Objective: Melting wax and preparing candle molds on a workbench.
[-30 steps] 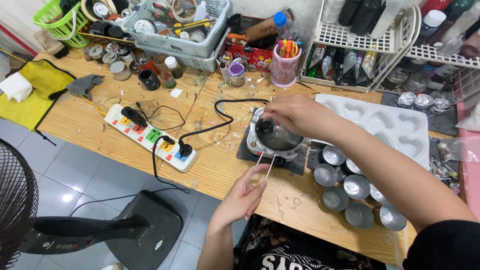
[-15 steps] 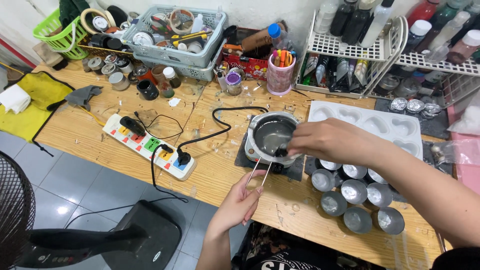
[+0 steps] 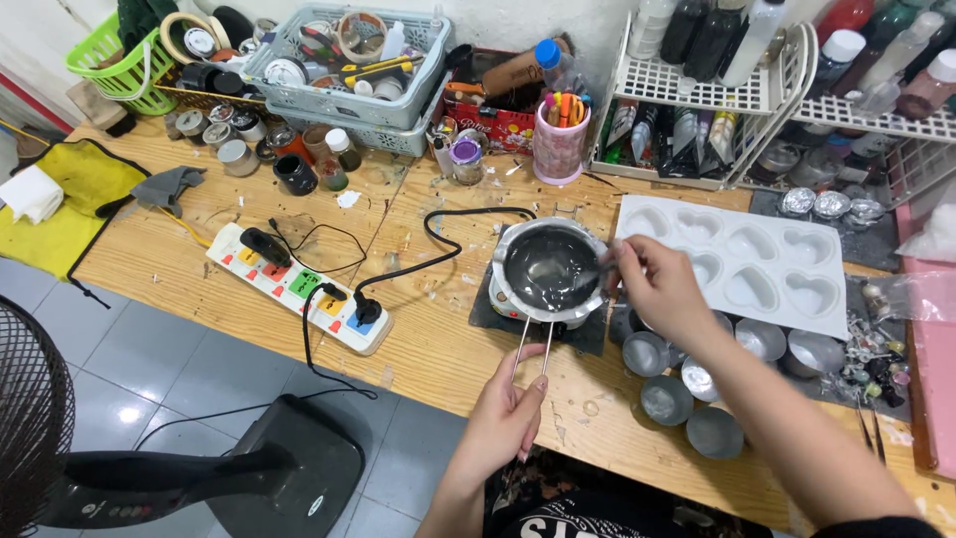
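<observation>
Gripping the twin wire handle [image 3: 533, 344] of a small metal melting pot [image 3: 550, 271], our left hand [image 3: 506, 413] is closing its fingers around the handle's end at the near edge of the wooden surface [image 3: 199, 214]. Our right hand [image 3: 657, 287] is pinching a thin stirring tool, too small to identify, at the pot's right rim. We are keeping the pot on a dark square mat [image 3: 590, 337], just left of a white heart-shaped mould tray [image 3: 757, 261]. Foil-lined cups [image 3: 665, 399] are clustering near the right wrist, while a white power strip [image 3: 299, 289] is lying well to the left.
</observation>
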